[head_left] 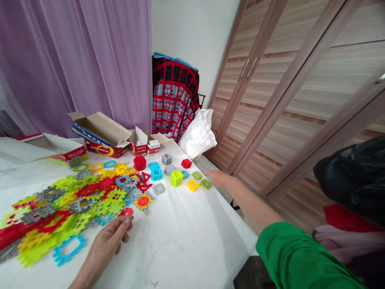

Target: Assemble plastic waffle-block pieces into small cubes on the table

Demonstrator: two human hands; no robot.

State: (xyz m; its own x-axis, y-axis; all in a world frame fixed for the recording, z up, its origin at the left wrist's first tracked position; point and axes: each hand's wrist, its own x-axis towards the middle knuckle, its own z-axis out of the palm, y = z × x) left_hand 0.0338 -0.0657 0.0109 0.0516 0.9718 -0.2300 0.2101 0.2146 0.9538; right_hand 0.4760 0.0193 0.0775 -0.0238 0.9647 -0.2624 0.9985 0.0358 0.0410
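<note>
My left hand is over the near part of the white table, thumb and fingers closed in a pinch at a red round toy piece. Left of it spreads a heap of flat interlocking building pieces in red, yellow, green, blue and grey. My right hand reaches to the table's right edge, slightly blurred, fingers stretched out beside two flat green pieces. Near these lie a yellow piece, a red piece and a lime-green cube. Blue cubes and a red cube stand farther left.
Open cardboard boxes stand along the table's back edge, before a purple curtain. A white plastic bag is at the back right corner. A wooden wardrobe rises on the right, with a black bag nearer me.
</note>
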